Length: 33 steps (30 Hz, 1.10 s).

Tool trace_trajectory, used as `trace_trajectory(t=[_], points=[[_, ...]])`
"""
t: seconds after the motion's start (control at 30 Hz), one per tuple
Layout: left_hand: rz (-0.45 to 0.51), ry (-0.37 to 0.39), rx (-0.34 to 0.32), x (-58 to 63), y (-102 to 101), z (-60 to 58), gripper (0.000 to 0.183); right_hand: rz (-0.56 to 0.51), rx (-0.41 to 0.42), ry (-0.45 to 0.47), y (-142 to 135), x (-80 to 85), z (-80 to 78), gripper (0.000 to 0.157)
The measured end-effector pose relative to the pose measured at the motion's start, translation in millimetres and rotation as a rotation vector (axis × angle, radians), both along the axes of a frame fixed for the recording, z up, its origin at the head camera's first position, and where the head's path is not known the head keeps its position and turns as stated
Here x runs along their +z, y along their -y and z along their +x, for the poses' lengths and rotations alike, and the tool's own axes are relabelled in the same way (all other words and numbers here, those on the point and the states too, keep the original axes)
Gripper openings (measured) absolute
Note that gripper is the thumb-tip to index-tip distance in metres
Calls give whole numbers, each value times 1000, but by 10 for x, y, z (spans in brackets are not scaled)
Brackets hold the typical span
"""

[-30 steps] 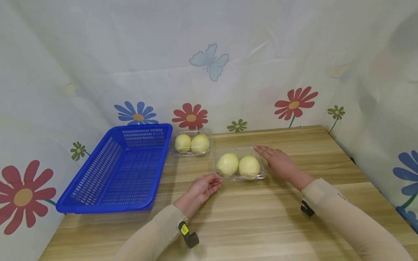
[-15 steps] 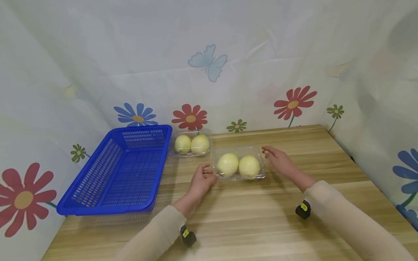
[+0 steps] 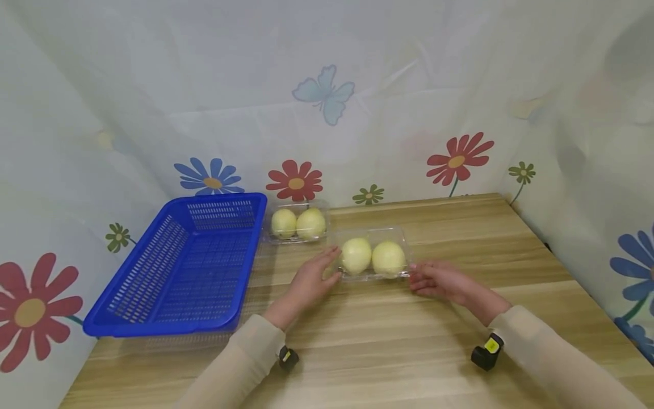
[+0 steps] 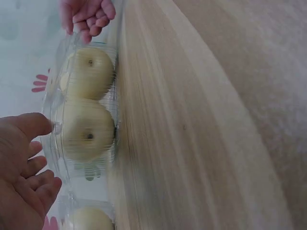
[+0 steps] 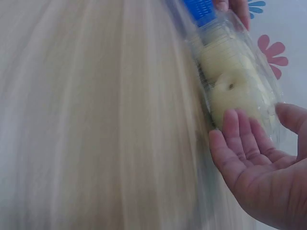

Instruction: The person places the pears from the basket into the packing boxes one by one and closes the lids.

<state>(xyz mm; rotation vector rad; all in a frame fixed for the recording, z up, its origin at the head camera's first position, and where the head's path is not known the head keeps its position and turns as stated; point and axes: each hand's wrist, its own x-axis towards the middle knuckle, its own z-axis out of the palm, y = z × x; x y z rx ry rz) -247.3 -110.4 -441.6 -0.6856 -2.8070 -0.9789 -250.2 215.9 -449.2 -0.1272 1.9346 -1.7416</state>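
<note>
A lidded clear plastic fruit box (image 3: 364, 276) lies mid-table, holding two round pale yellow pears (image 3: 388, 258). At its left end is my left hand (image 3: 310, 282), fingers extended towards the side. The left wrist view shows that thumb right at the box's rim, the other fingers loosely bent. My right hand (image 3: 443, 282) is at the front right corner, fingertips right at the edge. In the right wrist view its fingers (image 5: 232, 127) reach out loosely along the lower side, with the thumb by the upper side. Neither hand grips the box.
A blue plastic basket (image 3: 248, 255) with slotted walls stands on the left. Beside it, towards the back, sits a second clear box (image 3: 301, 239) with two more pears (image 3: 311, 223). A flower-printed curtain (image 3: 409, 130) hangs behind the wooden table (image 3: 378, 341).
My left hand has shifted from the box's front left corner to its left side. My right hand drew off the back right, then came down to the front right corner. The box stays about put.
</note>
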Motion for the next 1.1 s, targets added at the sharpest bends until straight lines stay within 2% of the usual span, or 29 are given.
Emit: trace_trajectory(t=[0.13,0.3,0.53,0.7,0.77,0.93,1.1], points=[[-4,-5,-23,5,5,-8,56,-93,19,36,12,-10,-24,21],[-14,13,-16,6,-22,-12,58,-118,10,41,22,0,-11,19],[19,16,16,34,-24,10,56,-169,-76,67,97,2,46,17],[112,23,70,83,31,108,44,-260,-84,99,154,8,55,17],[136,26,70,108,60,161,39,-277,-89,96,168,14,56,18],[116,41,38,123,139,298,30,-298,-122,87,182,2,63,19],[83,42,42,134,245,433,24,-318,-127,73,199,-14,74,21]])
